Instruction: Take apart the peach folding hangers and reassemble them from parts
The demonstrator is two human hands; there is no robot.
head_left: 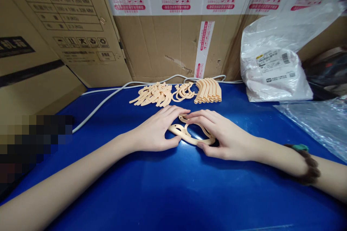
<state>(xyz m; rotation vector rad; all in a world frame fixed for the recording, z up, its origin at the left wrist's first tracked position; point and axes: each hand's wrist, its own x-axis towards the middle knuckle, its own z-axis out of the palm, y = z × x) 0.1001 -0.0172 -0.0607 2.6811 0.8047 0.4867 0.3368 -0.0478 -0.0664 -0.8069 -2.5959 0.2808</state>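
In front of me, just above the blue table, a beige plastic folding clothes hanger [189, 139] lies between my hands, its curved arms and a rounded hook part close together. My left hand [158, 129] grips its left end, thumb below and fingers over the top. From the other side, my right hand [226, 135] pinches the right part with its thumb on the near arm and the fingers bent over the far edge. Those fingers hide some of the hanger. Beyond them sit a loose pile of beige arms [155, 94], several beige hooks [183, 92] and neatly nested curved arms [208, 91].
A blue surface [162, 191] carries everything. Large cardboard boxes [151, 43] stand along the back and left. A white cable [100, 110] runs along the left and rear edge. At right are a white plastic parcel bag [273, 68] and clear plastic film [320, 119].
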